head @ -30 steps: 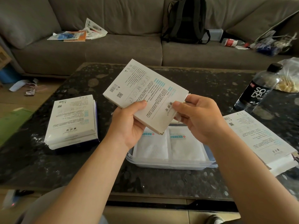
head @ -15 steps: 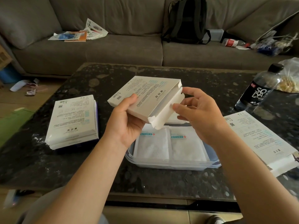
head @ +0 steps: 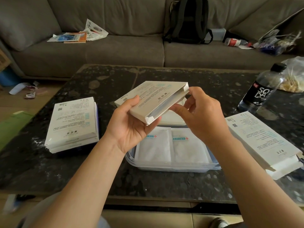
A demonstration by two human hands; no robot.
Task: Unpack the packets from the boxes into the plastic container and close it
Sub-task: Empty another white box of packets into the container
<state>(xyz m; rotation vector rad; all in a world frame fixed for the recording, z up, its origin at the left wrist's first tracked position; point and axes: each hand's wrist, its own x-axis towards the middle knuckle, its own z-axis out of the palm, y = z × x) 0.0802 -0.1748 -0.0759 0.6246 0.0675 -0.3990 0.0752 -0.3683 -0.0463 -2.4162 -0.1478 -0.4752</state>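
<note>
Left hand (head: 131,127) grips an opened box (head: 153,100), right hand (head: 199,111) loosely open at its flap; 2 packets (head: 171,145) fill the container (head: 172,167), more boxes (head: 72,124) waiting.

box (head: 153,99) contents hidden, print perhaps illegible

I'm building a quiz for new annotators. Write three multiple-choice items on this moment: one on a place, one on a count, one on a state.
1. Where is the soda bottle?
A. on the sofa
B. on the table's far right
C. in the container

2. How many packets show side by side on top in the plastic container?
A. two
B. five
C. none

3. The end of the held box is
A. taped shut
B. crushed flat
C. open

Key: 1 B, the soda bottle stands on the table. 2 A, two packets lie in the plastic container. 3 C, the held box, gripped by the left hand, has its flaps out near the right hand.
</note>
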